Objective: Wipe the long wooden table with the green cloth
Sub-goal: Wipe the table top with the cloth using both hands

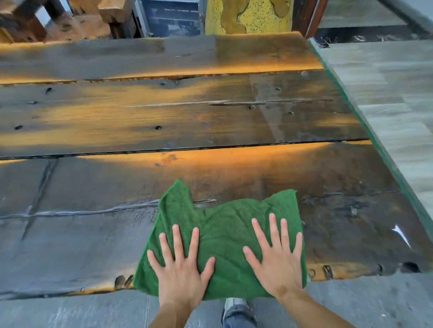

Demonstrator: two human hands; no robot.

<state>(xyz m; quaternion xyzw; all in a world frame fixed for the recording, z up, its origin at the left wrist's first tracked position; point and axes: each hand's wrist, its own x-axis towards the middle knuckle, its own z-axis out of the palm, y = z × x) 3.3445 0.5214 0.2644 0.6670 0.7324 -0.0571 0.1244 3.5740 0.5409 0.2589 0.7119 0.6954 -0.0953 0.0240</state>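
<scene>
The green cloth (223, 228) lies spread flat on the near plank of the long wooden table (158, 116), and its near edge hangs slightly over the table's front edge. My left hand (180, 267) presses on the cloth's left half with its fingers straight and spread. My right hand (276, 258) presses flat on the right half in the same way. The table is made of three dark, worn planks under a glossy glass top.
The table's right end, with a green-tinted glass edge (388, 156), runs diagonally beside a grey floor (393, 86). Behind the far edge stand wooden blocks (85, 18), a metal-framed case (171, 14) and a yellow pillar (251, 8). My shoe (235, 309) shows below the table edge.
</scene>
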